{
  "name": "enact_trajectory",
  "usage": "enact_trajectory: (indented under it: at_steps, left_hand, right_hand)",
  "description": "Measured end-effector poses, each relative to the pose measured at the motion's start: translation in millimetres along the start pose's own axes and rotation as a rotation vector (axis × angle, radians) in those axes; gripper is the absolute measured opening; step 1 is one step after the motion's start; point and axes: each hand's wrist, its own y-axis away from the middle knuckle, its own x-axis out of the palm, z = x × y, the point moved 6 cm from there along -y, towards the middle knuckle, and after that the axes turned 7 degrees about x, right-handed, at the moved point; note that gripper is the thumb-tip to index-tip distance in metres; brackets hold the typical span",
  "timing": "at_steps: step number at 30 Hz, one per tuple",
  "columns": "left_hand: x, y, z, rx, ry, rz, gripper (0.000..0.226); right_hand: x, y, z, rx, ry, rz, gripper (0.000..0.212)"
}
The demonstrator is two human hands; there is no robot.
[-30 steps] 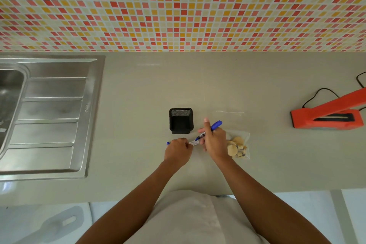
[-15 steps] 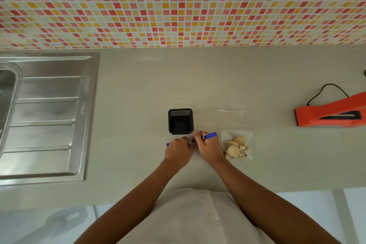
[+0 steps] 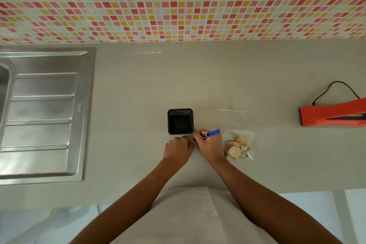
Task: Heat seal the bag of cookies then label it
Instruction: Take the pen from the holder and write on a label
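Near the middle of the bench (image 3: 198, 77), toward its front edge, the person's two hands are meeting just in front of a black square pen holder (image 3: 180, 121). The right hand (image 3: 208, 145) is gripping a blue marker (image 3: 211, 134), its fingers curled around the barrel while the blue end is sticking out to the right and slightly away from the body. The left hand (image 3: 178, 148) is lying clenched in a loose fist just beside the right one, knuckles up; a small blue tip is showing at its left side, but what exactly it is clasping cannot be told. The bag of cookies (image 3: 238, 144) is lying flat on the bench just to the right of the right hand, close to the wrist and not in the fingers of either hand; the marker's blue end is pointing over toward its upper left corner without touching it. The cookies are sitting bunched in the lower part of the clear bag. A thin clear strip (image 3: 233, 110) is lying on the bench behind the bag, apart from it. The orange heat sealer (image 3: 326, 114) is resting near the right edge of the bench, well apart from the bag, with its black cord (image 3: 334, 88) looping behind it. A steel sink (image 3: 43, 115) is taking up the left end of the bench.
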Motion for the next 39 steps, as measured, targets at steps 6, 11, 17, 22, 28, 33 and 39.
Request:
enact_trajectory:
  at_steps: [6,11,17,22,28,33,39]
  left_hand:
    - [-0.3,-0.9,-1.9,-0.008,-0.009,0.002,0.03]
    - [-0.6,-0.2,-2.8,-0.011,-0.011,-0.01,0.03]
    - [-0.6,0.0,-3.7,-0.016,-0.009,-0.01,0.03]
    - [-1.3,0.2,-5.1,-0.018,-0.029,0.002,0.031]
    - [-1.5,-0.3,-5.6,-0.015,-0.06,0.03,0.031]
    - [-1.7,-0.1,-6.0,-0.004,-0.07,0.037,0.03]
    - [-3.7,0.5,-6.3,0.01,-0.088,0.038,0.03]
  right_hand:
    - [2.0,-1.9,-0.5,-0.043,0.111,-0.008,0.048]
    - [0.0,-1.5,1.0,-0.043,0.044,-0.008,0.047]
    - [0.2,-1.0,2.4,-0.041,0.083,-0.002,0.047]
    - [2.1,-0.7,1.7,-0.061,0.114,-0.005,0.046]
    - [1.9,-1.6,2.4,-0.095,0.136,-0.038,0.045]
    - [0.8,-2.3,1.6,-0.126,0.164,-0.059,0.045]
    - [3.9,-4.8,-3.5,-0.114,0.149,-0.05,0.045]
